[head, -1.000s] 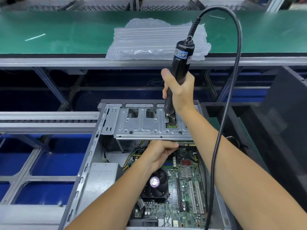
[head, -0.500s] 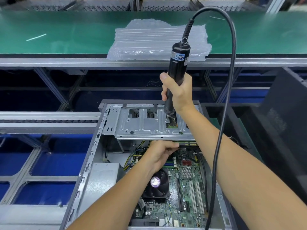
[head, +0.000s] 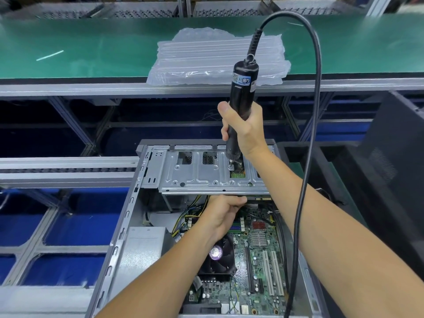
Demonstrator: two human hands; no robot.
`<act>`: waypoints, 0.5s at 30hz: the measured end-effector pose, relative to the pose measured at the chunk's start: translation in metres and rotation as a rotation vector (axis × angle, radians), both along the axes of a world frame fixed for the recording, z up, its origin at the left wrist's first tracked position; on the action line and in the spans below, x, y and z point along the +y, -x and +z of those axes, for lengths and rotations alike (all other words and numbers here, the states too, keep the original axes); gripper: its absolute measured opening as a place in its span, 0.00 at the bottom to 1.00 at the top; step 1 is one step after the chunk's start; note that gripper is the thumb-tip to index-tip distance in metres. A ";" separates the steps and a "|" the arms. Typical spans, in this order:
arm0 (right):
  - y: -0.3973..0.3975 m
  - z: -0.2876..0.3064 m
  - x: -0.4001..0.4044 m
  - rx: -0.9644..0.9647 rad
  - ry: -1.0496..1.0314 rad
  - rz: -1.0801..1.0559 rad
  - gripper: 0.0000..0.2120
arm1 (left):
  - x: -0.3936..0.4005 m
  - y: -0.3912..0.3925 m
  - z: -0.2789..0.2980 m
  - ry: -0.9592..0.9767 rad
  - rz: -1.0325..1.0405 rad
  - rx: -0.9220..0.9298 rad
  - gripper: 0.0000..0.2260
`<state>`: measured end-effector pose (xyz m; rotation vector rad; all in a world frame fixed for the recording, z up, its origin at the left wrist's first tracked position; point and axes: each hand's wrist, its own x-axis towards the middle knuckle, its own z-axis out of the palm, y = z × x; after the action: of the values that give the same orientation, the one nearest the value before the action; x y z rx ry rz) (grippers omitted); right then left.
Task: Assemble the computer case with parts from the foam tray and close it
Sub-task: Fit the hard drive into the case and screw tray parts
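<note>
Now my right hand (head: 246,131) clenches the screwdriver (head: 241,104) upright on a screw (head: 230,167) in the case's (head: 128,216) drive bracket (head: 206,177); my left hand (head: 221,214) grips the bracket's edge from below, to steady it.

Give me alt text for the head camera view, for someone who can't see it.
A right hand grips a corded electric screwdriver, its tip on a screw in the metal drive bracket of an open computer case. The left hand grips the bracket's near edge, above the motherboard and its fan.
</note>
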<state>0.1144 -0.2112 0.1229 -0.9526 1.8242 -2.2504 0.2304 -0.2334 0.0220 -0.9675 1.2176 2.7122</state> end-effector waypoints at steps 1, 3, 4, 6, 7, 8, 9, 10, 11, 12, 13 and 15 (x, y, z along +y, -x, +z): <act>0.000 0.000 -0.001 0.009 -0.007 0.000 0.13 | 0.000 -0.001 0.001 0.000 -0.002 -0.001 0.08; -0.002 0.000 -0.001 0.008 0.000 -0.005 0.12 | 0.001 -0.002 0.002 0.010 -0.011 -0.006 0.08; -0.003 0.000 -0.001 0.002 0.007 -0.010 0.12 | 0.001 -0.002 0.002 0.018 -0.015 -0.009 0.08; -0.003 -0.001 0.000 -0.008 0.022 -0.027 0.11 | 0.001 -0.002 0.003 0.030 -0.022 -0.013 0.09; -0.003 -0.001 0.001 -0.011 0.026 -0.033 0.11 | 0.001 -0.003 0.003 0.033 -0.024 -0.012 0.09; -0.003 -0.002 0.001 -0.009 0.029 -0.034 0.11 | 0.001 -0.002 0.003 0.033 -0.023 -0.011 0.09; -0.004 -0.002 0.001 -0.003 0.029 -0.026 0.12 | 0.001 -0.002 0.003 0.034 -0.020 -0.012 0.09; -0.005 -0.002 0.000 0.006 0.026 -0.011 0.13 | 0.001 -0.002 0.003 0.033 -0.019 -0.013 0.09; -0.006 -0.003 -0.001 0.012 0.022 0.007 0.13 | 0.001 -0.002 0.003 0.030 -0.018 -0.011 0.09; -0.008 -0.003 -0.002 0.015 0.019 0.023 0.15 | 0.000 -0.002 0.003 0.029 -0.018 -0.007 0.09; -0.009 -0.002 -0.002 0.017 0.015 0.033 0.16 | 0.000 -0.002 0.003 0.027 -0.018 -0.004 0.10; -0.010 -0.002 -0.002 0.014 0.021 0.035 0.17 | 0.000 -0.003 0.002 0.030 -0.025 -0.004 0.10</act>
<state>0.1239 -0.2135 0.1213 -0.9983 1.7787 -2.2525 0.2330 -0.2333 0.0245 -0.9536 1.2639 2.6801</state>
